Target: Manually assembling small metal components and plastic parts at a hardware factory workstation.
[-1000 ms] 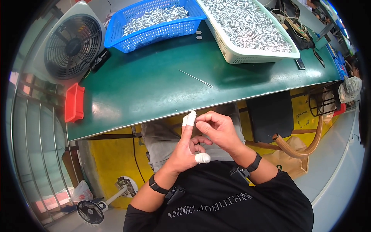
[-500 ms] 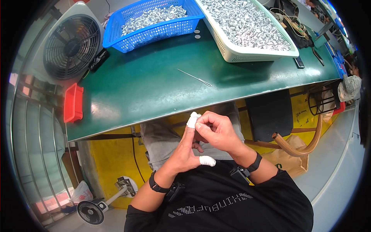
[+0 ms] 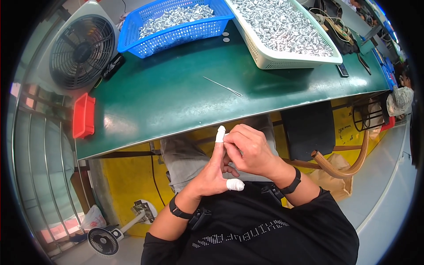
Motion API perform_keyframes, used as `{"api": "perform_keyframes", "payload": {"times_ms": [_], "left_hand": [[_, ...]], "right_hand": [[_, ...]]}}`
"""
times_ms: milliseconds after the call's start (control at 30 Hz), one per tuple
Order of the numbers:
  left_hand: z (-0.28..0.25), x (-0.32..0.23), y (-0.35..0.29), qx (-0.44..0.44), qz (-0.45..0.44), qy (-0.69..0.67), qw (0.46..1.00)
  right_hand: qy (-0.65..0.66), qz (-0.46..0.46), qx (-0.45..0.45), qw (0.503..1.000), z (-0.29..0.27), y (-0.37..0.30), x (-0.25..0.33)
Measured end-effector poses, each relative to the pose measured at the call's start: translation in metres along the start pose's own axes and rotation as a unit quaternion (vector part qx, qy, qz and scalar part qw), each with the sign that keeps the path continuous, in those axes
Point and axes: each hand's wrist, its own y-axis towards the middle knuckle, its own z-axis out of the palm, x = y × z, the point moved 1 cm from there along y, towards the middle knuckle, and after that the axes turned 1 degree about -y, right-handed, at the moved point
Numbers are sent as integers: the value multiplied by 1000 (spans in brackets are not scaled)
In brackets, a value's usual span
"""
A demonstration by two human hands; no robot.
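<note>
My left hand (image 3: 209,177) is raised in front of my body, its index finger pointing up and its thumb stretched out to the right. A white finger wrap (image 3: 220,134) covers the tip of that index finger, and a second white wrap (image 3: 235,184) covers the thumb. My right hand (image 3: 253,151) pinches the edge of the index finger's wrap between thumb and fingers. Its palm side and part of my left hand's other fingers are hidden. On the green table (image 3: 163,95) beyond my hands lies a thin metal rod with a looped end (image 3: 225,88).
A blue basket (image 3: 176,39) and a larger cream basket (image 3: 269,59), both full of small silvery metal parts, stand at the back. A box fan (image 3: 81,46) and a red tray (image 3: 84,115) are at the left. A black chair (image 3: 308,132) is beyond my right arm.
My right hand has shifted slightly right and down along the wrapped index finger. The wrap there now looks smoother and narrower at the tip. My left hand has barely moved.
</note>
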Motion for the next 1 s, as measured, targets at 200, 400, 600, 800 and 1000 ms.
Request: {"api": "perform_keyframes", "payload": {"times_ms": [200,400,600,800,1000], "left_hand": [[-6,5,0,-19,-19,-47,999],[-1,13,5,-109,24,-49,993],[1,9,5,-140,46,-42,988],[0,14,7,-189,48,-170,966],[-5,13,1,-196,52,-120,972]], "right_hand": [[41,-52,19,998,7,-2,-11],[89,-22,-3,996,27,-18,-11],[70,-18,-14,997,27,-17,-9],[110,-4,-4,994,23,-12,-5],[246,209,-43,945,1,-16,-9]]}}
